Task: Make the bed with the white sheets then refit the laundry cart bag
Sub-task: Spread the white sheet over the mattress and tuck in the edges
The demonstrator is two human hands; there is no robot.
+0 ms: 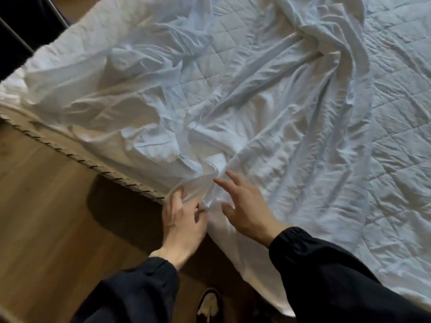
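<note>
1. Two hands work at the near edge of the bed, close to its corner. The left hand [184, 217] has thumb and fingers curled round a gathered fold of the white sheet [268, 94], just where the cloth comes over the mattress edge [70, 157].
2. The right hand [245, 210] sits just right of the left hand, fingers straight and spread, holding nothing. Its fingertips are over the same fold; I cannot tell whether they touch the cloth.
3. Key relation: most of the white sheet lies far and right of my grip. Its main bunched ridge runs diagonally from the pinch point up to a twisted knot at far centre-right, and creases fan out from the left hand. Judgement: the slack has to come along that diagonal, toward near-left. The right hand is nearer the ridge, so it is better placed for a second hold.
4. Materials: the white sheet is thin, soft and heavily creased, and half see-through where it is stretched over the left fingers. Under it is a quilted mattress pad [396, 66] stitched in diamonds, bare at far right. The mattress edge carries twisted cord piping.
5. Surroundings: wooden floor [46, 206] at left, and a black-and-white shoe [208, 304] nearest. The laundry cart bag is not in view. I judge the bed-making to be at an early stage.
</note>
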